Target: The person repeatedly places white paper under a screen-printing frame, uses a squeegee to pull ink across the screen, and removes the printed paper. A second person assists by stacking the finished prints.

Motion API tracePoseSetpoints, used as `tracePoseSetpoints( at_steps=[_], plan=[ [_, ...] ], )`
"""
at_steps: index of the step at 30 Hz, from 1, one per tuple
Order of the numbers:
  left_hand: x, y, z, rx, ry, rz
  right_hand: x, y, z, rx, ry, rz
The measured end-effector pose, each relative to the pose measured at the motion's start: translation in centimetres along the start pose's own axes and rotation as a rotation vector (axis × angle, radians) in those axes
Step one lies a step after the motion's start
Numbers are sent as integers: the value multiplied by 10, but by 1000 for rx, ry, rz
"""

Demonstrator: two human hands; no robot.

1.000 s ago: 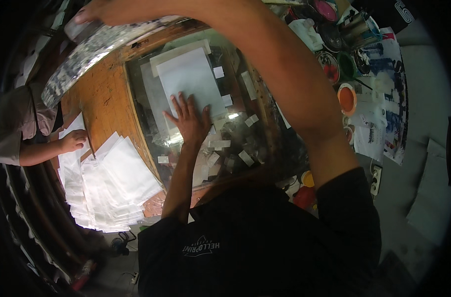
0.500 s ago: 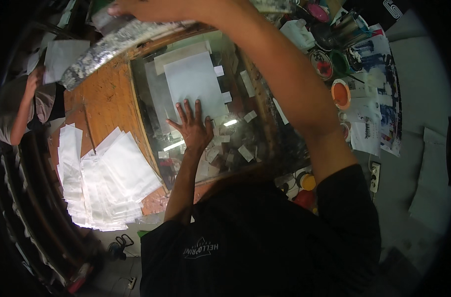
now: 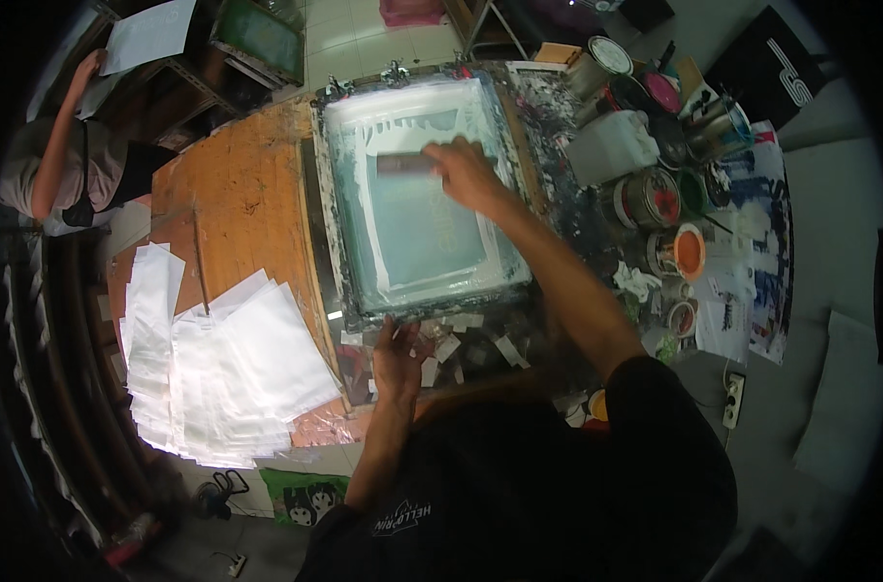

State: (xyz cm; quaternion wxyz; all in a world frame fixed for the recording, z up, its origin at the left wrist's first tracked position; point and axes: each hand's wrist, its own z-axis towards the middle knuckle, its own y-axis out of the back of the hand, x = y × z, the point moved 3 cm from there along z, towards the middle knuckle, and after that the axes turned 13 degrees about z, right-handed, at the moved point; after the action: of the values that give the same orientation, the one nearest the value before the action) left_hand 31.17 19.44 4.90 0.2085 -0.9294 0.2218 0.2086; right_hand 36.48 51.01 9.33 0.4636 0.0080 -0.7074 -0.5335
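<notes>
A screen-printing frame (image 3: 350,281) lies flat on the table, its pale mesh smeared with white ink around the borders. My right hand (image 3: 464,173) is closed on a squeegee (image 3: 401,165), which is over the upper half of the mesh and blurred by motion. Near the frame's front edge is my left hand (image 3: 400,364), its fingers apart and their tips at or just below that edge. The sheet under the screen is hidden.
A fanned stack of white sheets (image 3: 252,354) lies on the wooden table (image 3: 252,209) at left. Ink cans (image 3: 647,199) and a white jug (image 3: 611,145) crowd the right side. Another person's hand (image 3: 90,64) holds a white sheet (image 3: 150,37) at the upper left.
The raised screen has come down flat over the white sheet. My right hand has gone from the frame's edge to the squeegee; my left hand has drawn back to the front edge.
</notes>
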Motion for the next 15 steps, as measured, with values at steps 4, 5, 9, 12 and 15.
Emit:
tracePoseSetpoints(
  at_steps=[4,5,9,12,15],
  plan=[
    [2,3,15,-22,53,-71,-48,-18,89,-203,203,-224],
    [-3,1,7,-12,58,-59,-51,-22,100,-141,204,-204],
    [-9,2,4,60,35,-73,-54,-40,103,11,211,-118],
    [4,15,17,81,-3,-98,-30,-47,66,58,166,-201],
    [7,14,21,100,-13,-38,-6,-55,0,29,142,-225]
  ],
)
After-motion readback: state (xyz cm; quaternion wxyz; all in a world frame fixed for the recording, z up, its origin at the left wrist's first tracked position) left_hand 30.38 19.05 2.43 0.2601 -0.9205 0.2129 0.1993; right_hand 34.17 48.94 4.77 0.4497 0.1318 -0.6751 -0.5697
